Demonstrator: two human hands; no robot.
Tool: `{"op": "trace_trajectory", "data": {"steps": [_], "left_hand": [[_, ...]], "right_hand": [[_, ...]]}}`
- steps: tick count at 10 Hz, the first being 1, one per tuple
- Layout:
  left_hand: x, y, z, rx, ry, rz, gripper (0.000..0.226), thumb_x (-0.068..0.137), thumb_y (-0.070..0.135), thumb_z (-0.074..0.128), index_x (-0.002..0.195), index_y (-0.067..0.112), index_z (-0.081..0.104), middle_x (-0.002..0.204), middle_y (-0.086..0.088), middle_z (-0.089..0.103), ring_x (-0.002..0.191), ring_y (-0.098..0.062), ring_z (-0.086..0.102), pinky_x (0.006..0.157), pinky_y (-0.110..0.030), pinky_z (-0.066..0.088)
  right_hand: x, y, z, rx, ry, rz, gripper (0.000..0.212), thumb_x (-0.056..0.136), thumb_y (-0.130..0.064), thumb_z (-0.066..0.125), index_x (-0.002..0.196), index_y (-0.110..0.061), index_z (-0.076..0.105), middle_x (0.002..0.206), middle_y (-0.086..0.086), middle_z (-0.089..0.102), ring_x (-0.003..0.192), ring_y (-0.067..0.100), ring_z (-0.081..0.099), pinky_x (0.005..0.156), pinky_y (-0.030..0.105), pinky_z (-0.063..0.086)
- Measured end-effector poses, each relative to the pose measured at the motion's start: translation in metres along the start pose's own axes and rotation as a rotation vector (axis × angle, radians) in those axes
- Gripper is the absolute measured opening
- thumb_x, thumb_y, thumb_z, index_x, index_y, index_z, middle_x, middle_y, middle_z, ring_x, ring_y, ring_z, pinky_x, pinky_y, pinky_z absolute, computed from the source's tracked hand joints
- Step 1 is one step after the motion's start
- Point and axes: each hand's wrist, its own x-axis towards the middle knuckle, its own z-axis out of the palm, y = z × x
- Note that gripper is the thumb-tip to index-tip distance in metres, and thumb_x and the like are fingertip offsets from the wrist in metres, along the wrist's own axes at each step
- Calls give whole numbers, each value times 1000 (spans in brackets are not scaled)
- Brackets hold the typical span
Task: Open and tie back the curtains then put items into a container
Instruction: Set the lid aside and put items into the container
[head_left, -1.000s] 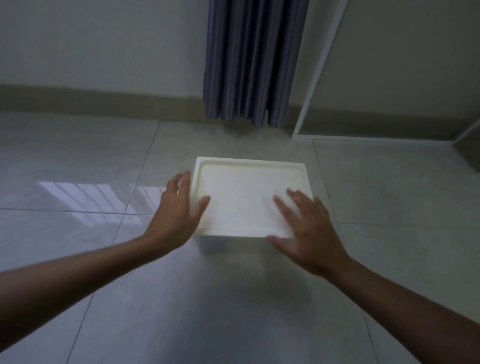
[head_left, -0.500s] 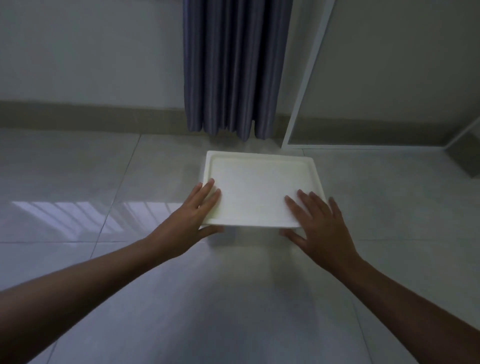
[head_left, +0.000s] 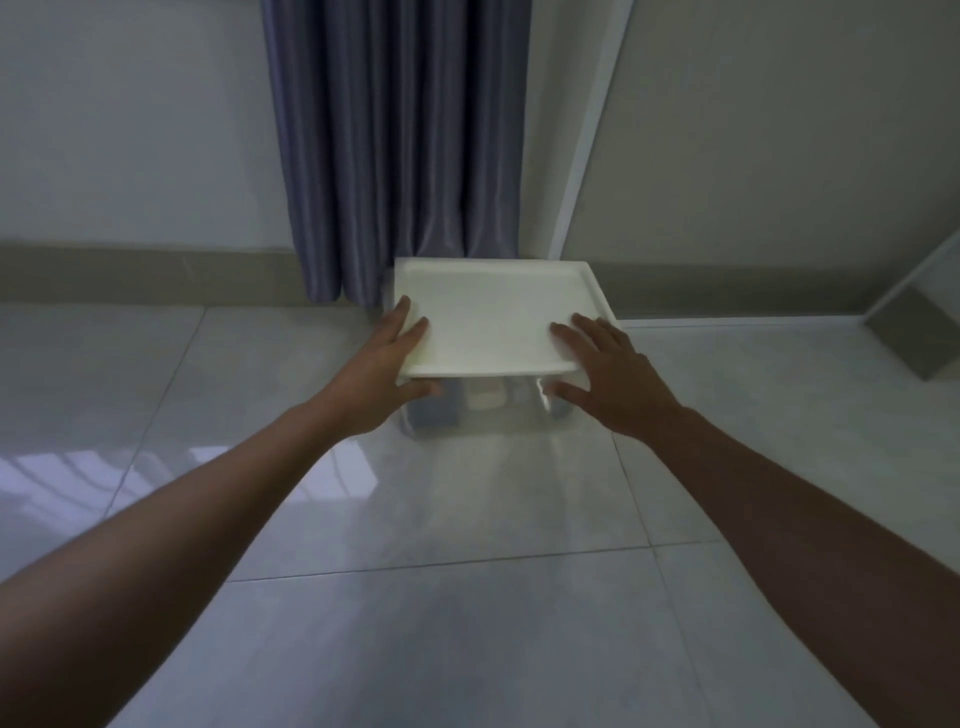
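No writing, label, brand, number or sign can be read anywhere in the head view. The white lid (head_left: 493, 317) is plain, with no print on its top or rim. Through the clear container (head_left: 488, 410) beneath it, pale and blue shapes show, possibly packaging, but they are too blurred to make out any lettering. The curtain (head_left: 395, 150) by the wall bears no marking.

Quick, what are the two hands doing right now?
Left hand: grips the white lid at its left front corner, fingers on top, thumb under the edge.
Right hand: grips the lid's right front corner the same way.
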Motion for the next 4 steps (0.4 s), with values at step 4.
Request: {"op": "trace_trajectory", "data": {"steps": [4], "left_hand": [[23,-7,-11,43,-8,-23,92,82,38,69,151,13,13,160,-2,-7,147,-17,-3,115,-23,0]], "right_hand": [[22,3,6,-40,27,19,84,86,-57,57,152,-32,12,162,2,9,148,26,8,113,62,21]]}}
